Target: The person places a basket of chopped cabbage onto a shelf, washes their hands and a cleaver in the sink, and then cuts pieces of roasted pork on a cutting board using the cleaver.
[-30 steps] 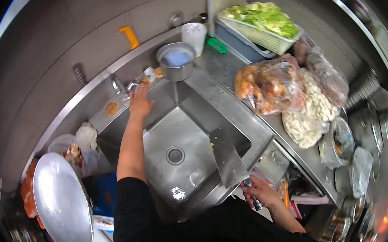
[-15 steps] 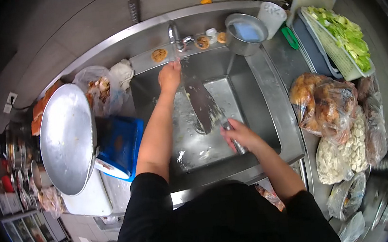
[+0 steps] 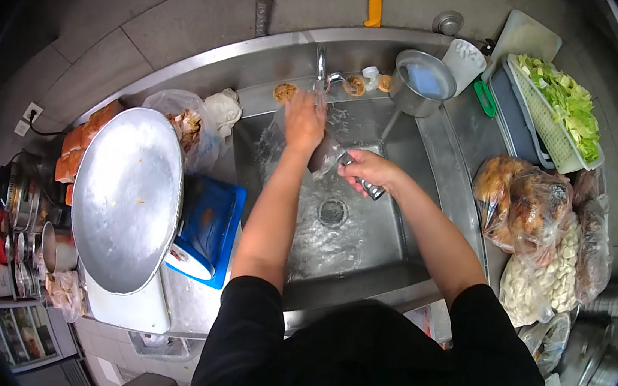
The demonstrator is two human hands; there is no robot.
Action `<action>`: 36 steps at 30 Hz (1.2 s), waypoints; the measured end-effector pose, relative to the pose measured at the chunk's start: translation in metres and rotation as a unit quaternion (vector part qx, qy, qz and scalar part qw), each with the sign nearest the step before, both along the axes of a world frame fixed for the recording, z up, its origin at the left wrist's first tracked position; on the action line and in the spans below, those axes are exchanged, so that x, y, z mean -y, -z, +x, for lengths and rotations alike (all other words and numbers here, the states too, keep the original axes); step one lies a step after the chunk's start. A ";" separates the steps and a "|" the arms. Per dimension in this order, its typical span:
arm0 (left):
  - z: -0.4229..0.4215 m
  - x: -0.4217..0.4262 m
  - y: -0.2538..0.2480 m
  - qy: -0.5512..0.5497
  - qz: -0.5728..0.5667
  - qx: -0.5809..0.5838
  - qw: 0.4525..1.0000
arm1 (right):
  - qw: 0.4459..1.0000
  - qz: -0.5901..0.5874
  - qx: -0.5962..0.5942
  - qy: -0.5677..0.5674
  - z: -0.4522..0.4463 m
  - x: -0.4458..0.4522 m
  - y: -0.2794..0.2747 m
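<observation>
My right hand [image 3: 368,170] is closed around the metal handle of a wide-bladed cleaver [image 3: 326,153], held over the sink. The dark blade points up and away toward the tap [image 3: 321,67]. My left hand [image 3: 305,124] is at the blade's far end, under the tap. Its fingers look stretched out but are blurred by motion, and part of the blade is hidden behind it. Water splashes around that hand and spreads over the bottom of the steel sink [image 3: 422,234], where a round drain [image 3: 332,213] shows.
Left of the sink stands a blue scale [image 3: 214,222] with a large metal pan [image 3: 125,201]. Scrubbing pads [image 3: 284,93] and a metal pot [image 3: 420,102] line the back ledge. On the right are a basket of chopped lettuce [image 3: 560,106], bagged roast chicken [image 3: 520,197] and a bag of pale pieces [image 3: 537,282].
My right hand has lifted the cleaver farther up toward the tap. My left hand has come down onto the blade's end. More water now splashes in the sink, and the view has shifted.
</observation>
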State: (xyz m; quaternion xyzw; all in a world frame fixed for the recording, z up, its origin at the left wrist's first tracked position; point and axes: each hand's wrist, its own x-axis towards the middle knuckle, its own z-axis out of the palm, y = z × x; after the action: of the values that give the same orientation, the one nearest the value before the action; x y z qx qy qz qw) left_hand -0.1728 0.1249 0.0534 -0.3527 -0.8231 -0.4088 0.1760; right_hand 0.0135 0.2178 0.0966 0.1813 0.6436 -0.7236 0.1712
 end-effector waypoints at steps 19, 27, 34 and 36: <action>0.103 0.118 0.037 0.024 0.010 0.121 0.992 | 0.697 0.698 -0.027 -0.163 -0.005 -0.006 -0.019; 0.090 0.068 0.003 0.197 -0.079 0.023 0.977 | 0.681 0.718 -0.075 -0.121 -0.019 0.001 0.002; 0.057 0.037 -0.001 0.197 -0.231 0.018 0.953 | 0.679 0.721 -0.107 -0.088 0.018 -0.008 -0.005; 0.039 0.030 0.000 0.197 -0.262 0.027 0.944 | 0.684 0.717 -0.110 -0.080 0.036 -0.007 -0.011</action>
State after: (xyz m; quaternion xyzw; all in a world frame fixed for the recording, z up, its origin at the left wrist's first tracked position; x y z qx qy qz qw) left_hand -0.1334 0.0948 0.0538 -0.5308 -0.8193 -0.2147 -0.0288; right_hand 0.0493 0.2249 0.1080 0.1160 0.9921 -0.0397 -0.0255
